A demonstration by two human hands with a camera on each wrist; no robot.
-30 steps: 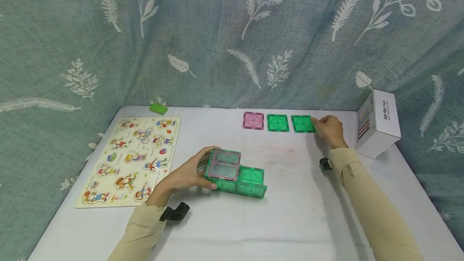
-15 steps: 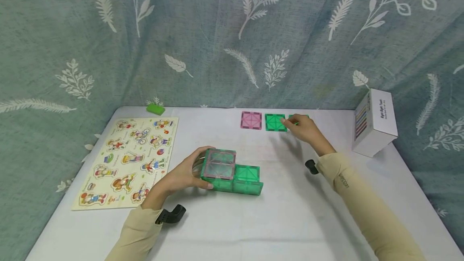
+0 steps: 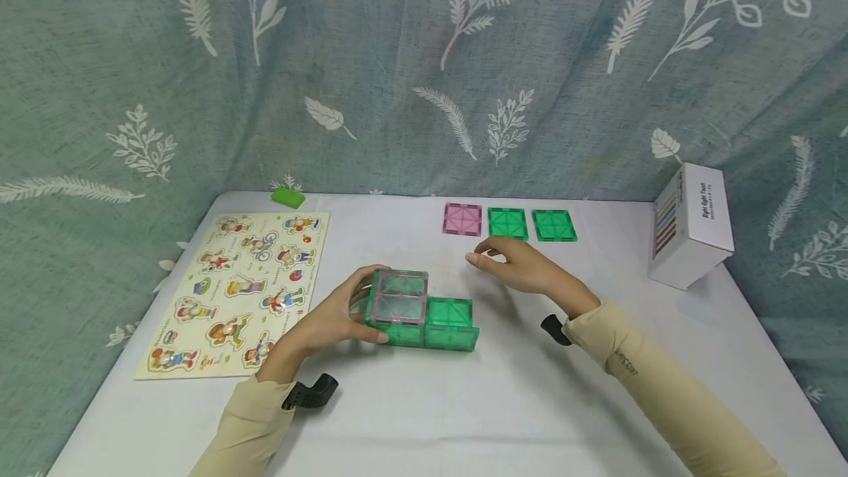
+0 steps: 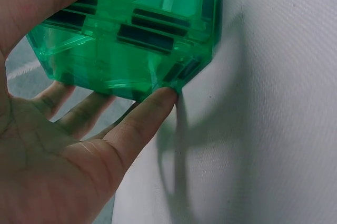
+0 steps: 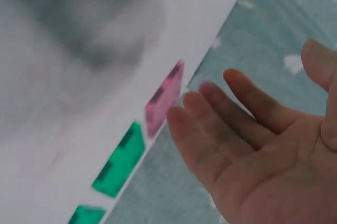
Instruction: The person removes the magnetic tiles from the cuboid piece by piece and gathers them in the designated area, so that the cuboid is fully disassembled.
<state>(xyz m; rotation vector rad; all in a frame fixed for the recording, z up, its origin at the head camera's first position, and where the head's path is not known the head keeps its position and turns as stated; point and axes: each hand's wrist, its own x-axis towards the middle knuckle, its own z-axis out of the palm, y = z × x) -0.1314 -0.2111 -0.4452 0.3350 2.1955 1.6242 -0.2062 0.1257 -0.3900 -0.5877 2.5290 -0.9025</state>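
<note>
My left hand point(image 3: 334, 315) grips a structure of see-through magnetic tiles point(image 3: 405, 334) at its left end, thumb at the front and fingers around the far side. A pink tile point(image 3: 400, 298) tops its taller part; a lower green part point(image 3: 450, 312) extends to the right. In the left wrist view, fingertips touch the edges of the green structure point(image 4: 137, 39). My right hand point(image 3: 520, 267) hovers over the table to the right of the structure, fingers loosely bent around nothing. The right wrist view shows that right hand point(image 5: 253, 145) with its palm bare.
A flat pink tile point(image 3: 462, 219) and two green tiles point(image 3: 507, 224), point(image 3: 554, 225) lie in a row at the back. A picture puzzle board point(image 3: 235, 293) lies on the left, a green block point(image 3: 288, 197) behind it. A white box point(image 3: 692, 227) stands at the back right.
My right hand has left the rightmost green tile and moved left and nearer, past the middle tile. My left hand keeps its grip on the tile structure, which has barely shifted.
</note>
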